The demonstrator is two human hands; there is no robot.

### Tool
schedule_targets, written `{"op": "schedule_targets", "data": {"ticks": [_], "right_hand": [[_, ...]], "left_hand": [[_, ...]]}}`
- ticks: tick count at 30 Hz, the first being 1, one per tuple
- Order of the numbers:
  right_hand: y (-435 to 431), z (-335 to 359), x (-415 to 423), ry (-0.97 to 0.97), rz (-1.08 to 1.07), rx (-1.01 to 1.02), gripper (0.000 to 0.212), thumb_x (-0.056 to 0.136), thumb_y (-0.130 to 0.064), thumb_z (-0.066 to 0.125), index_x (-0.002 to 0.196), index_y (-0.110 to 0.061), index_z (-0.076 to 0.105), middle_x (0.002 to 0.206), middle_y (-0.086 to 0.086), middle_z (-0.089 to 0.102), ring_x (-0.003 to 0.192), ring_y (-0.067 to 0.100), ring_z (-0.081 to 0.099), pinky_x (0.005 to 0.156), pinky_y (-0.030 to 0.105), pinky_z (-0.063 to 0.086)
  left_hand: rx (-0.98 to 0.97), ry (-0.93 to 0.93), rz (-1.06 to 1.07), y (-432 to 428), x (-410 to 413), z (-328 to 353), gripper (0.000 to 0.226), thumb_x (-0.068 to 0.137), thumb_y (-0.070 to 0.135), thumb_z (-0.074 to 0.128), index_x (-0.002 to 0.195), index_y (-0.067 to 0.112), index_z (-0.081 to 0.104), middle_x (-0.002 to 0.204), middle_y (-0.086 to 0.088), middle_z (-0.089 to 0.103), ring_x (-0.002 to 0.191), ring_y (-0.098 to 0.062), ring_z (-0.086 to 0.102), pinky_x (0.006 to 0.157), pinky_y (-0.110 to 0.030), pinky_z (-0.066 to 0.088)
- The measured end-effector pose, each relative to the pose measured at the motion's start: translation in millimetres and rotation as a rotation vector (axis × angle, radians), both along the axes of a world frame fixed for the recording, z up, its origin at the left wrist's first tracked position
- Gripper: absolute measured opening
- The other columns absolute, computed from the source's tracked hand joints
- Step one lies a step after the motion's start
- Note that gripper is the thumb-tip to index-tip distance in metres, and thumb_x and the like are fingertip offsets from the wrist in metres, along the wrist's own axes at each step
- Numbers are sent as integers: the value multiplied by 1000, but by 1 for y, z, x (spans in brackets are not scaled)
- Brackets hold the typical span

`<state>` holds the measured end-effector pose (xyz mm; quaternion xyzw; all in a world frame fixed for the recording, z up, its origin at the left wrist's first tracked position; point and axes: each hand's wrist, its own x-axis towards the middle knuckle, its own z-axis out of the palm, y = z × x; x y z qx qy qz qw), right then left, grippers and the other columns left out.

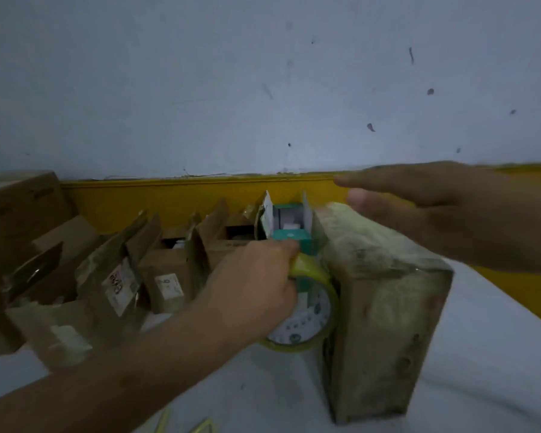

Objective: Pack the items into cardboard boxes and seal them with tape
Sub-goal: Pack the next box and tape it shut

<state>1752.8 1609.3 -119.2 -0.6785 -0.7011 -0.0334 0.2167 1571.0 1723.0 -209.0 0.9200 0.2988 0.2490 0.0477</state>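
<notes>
While a roll of yellowish clear packing tape [306, 314] stands on edge close against the side of a tape-wrapped cardboard box [384, 307], a person's left hand [256, 276] grips the top of the roll, fingers curled over its rim and pinching what looks like the loose end, a hold that would suit drawing out a fresh strip. The right hand [450, 214] hovers flat above the wrapped box's far end, its fingers straight and holding nothing, apparently placed to steady the box or press tape down; whether it touches the cardboard cannot be told through the blur. The wrapped box lies lengthwise on a white surface [497, 370], its top and sides already glossy with tape, so its sealing looks close to done. Just behind the roll, a small white-and-teal carton [289, 226] shows with its flaps up, and to its left a row of brown cardboard boxes [169, 270] stands along a yellow skirting band [169, 195] below a pale wall [263, 89], flaps open, several bearing labels, likely lined up there to wait their turn for tape. Two thin yellowish strips [166, 423] lie at the near edge, too blurred to name
</notes>
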Motion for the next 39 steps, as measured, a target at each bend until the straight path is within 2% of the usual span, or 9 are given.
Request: {"op": "schedule_targets", "data": {"ticks": [2,5,11,16,21,24,27,35,39], "right_hand": [[13,-16,-1,-125,-117,-238,57,81,-84,9,136,-70,3,158,-28,13,139,-7,9,118,38,17],[28,-41,9,-200,-329,-439,80,87,-79,16,154,-41,-7,164,-3,-13,151,29,-7,119,61,1],[28,-41,35,-130,-268,-470,89,82,-84,27,153,-43,-9,163,-1,-18,151,31,-9,119,57,7],[28,-32,33,-47,-318,-580,106,60,-95,36,147,-56,-10,161,4,-26,149,40,-9,117,58,9],[23,-25,41,66,-262,-493,89,82,-65,62,151,-53,7,163,-2,15,144,29,28,98,36,35],[18,-23,55,240,-260,-424,83,83,-50,70,150,-50,22,155,-1,35,126,25,50,87,32,45],[11,-21,79,448,-287,-371,78,80,-42,77,145,-51,35,139,0,52,104,23,64,84,37,56],[-21,-41,183,786,-203,-341,69,74,-43,79,134,-55,49,121,-6,69,103,19,70,88,42,58],[-30,-68,232,947,-182,-323,58,84,-37,72,137,-47,51,120,-1,70,106,21,69,81,36,58]], "left_hand": [[4,-75,81,-21,20,-8,22,91,21,50,112,20,58,97,-1,62,89,-23,61,72,-39,51],[-2,-185,151,-34,41,-14,22,94,27,49,115,23,54,95,4,58,84,-16,55,65,-33,43],[-86,-382,67,-56,42,-35,43,92,17,53,134,24,52,119,3,58,105,-16,56,79,-27,44],[-111,-212,75,-52,43,-33,66,95,16,49,156,18,26,139,-4,50,124,-22,50,98,-34,45],[-138,-174,-40,-48,46,-30,80,91,12,51,158,34,13,124,1,53,111,-18,52,83,-34,49],[-263,-398,-198,-49,44,-38,77,93,12,56,147,58,26,111,8,55,94,-7,54,74,-28,49],[-346,-536,-282,-51,52,-49,69,93,10,61,139,59,43,119,11,58,100,-1,56,82,-22,49],[-252,-144,-295,-46,100,-39,72,86,11,58,140,57,40,106,19,49,97,0,48,72,-5,38],[-279,31,-342,-41,136,-20,78,85,7,57,137,62,37,118,15,49,97,-8,56,75,-23,53]]}}
